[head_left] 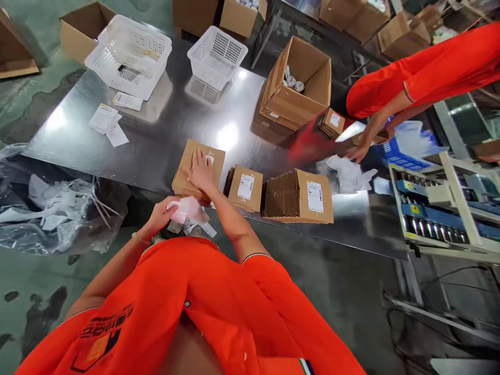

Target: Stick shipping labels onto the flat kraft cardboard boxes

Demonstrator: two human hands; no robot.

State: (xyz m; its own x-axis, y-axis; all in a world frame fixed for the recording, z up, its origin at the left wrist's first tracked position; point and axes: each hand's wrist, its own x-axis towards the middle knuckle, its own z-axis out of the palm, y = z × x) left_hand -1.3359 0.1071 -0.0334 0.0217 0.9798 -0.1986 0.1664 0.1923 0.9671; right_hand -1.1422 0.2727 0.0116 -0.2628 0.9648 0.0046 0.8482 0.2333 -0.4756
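While the left hand (161,214) is closing its fingers around a crumpled pinkish-white plastic wrapper (190,209) just off the table edge, the right hand (201,172) is lying flat, fingers loosely spread, atop a flat brown cardboard stack (180,177). Further right, a labelled brown carton bundle (299,197) is sitting well apart from both hands.

My right hand (201,172) covers part of the flat carton stack (182,179) top. Label (246,186) print too small to read. Wad (187,209) in my left hand (161,214): blurred, unidentifiable. Co-worker (422,78) cut off at right edge.
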